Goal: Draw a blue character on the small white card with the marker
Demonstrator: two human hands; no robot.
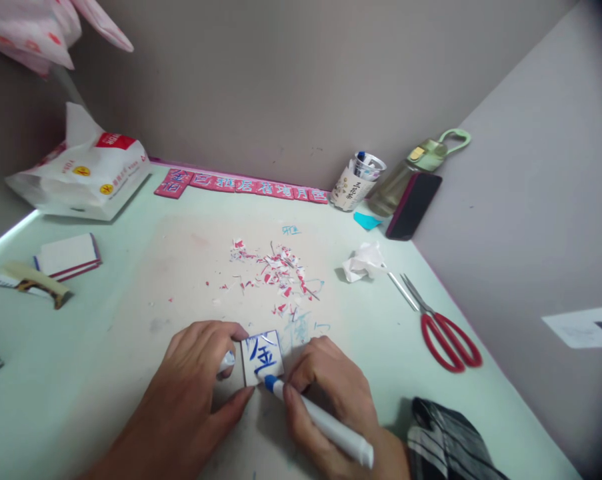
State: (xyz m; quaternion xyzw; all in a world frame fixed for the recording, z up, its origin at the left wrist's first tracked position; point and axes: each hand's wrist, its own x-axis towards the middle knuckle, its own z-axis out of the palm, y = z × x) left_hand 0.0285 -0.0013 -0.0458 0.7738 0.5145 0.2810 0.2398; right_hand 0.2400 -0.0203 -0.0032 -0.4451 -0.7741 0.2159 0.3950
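Observation:
A small white square tile (275,340) lies on the table in front of me, with a blue Chinese character drawn on it. My left hand (201,373) steadies it from the left, index finger at its upper left corner and thumb at its lower edge. Under the curled fingers of that hand shows a small white and blue piece (227,361), its kind not clear. In my right hand (331,380) is a white marker (331,427), its blue tip end touching the lower part of the tile.
Red and white scraps (283,270) lie beyond the tile. Red-handled scissors (443,333), crumpled tissue (363,262), a phone (413,207), bottle (401,180) and pen cup (353,187) stand or lie right. Red lettered tiles (251,187) line the back; a utility knife (35,283) lies left.

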